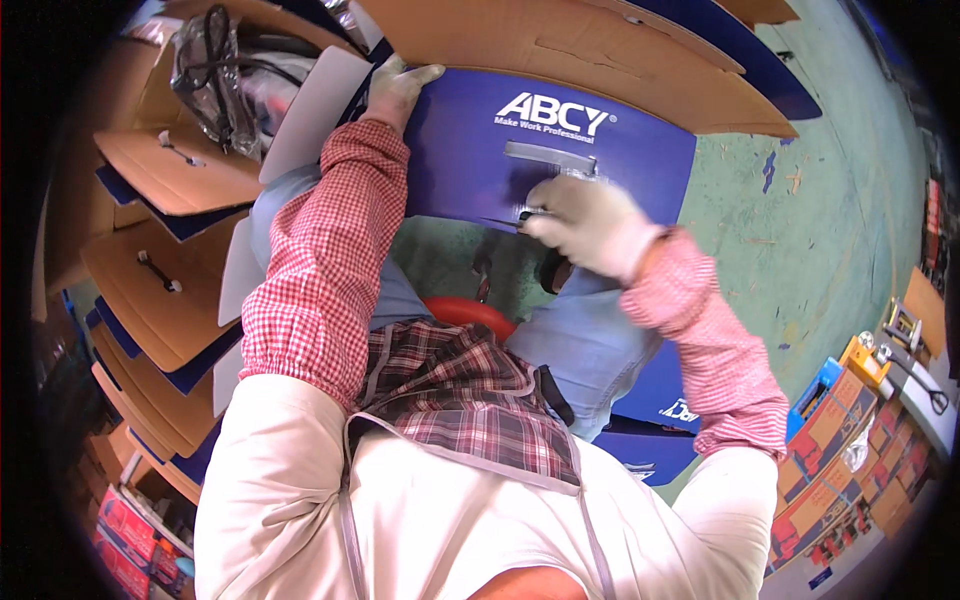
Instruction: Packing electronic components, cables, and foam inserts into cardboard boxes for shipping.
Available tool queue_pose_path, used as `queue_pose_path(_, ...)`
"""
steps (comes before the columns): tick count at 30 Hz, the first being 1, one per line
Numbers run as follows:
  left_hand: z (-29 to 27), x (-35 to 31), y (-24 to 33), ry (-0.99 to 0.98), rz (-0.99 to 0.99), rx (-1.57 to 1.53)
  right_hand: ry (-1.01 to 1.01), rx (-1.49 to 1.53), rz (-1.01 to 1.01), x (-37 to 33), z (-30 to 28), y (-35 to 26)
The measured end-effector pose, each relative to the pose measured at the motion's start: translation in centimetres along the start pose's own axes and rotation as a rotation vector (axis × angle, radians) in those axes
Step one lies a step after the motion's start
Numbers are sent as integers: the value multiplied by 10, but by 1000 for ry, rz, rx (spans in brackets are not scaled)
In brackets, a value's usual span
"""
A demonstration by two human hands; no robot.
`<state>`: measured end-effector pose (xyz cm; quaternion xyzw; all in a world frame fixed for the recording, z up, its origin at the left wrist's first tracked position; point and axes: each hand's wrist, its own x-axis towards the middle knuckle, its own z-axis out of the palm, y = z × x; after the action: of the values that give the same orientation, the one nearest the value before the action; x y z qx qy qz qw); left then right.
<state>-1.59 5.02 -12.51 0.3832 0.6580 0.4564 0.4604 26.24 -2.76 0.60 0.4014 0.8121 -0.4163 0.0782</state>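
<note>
A blue cardboard box (455, 140) with white lettering stands in front of my lap, its brown flap (580, 50) raised at the far side. A pale slot-shaped strip (550, 157) shows in its blue face. My left hand (400, 90), in a whitish glove, grips the box at its far left corner. In front of the blue face, near its lower edge, my gloved right hand (590, 225) is closed, slightly blurred. A small dark thin thing (522, 218) sticks out from its fingertips; its kind cannot be made out.
On the left, several open boxes (165, 290) have brown flaps with black carry handles (158, 270). One holds bagged cables (215, 85). A red seat (470, 313) is between my legs. More blue boxes (645, 450) lie by my right knee. Scissors (925, 390) and cartons (825, 455) are at right.
</note>
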Motion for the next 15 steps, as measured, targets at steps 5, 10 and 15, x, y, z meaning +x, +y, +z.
queue_pose_path(5,9,6,-11,-7,63,53,-27,-433,149,41,65,-17)
queue_pose_path(10,5,13,-21,8,66,49,19,-603,30,35,72,-29)
queue_pose_path(15,12,12,-23,-4,39,-4,-3,-372,-2,13,83,-39)
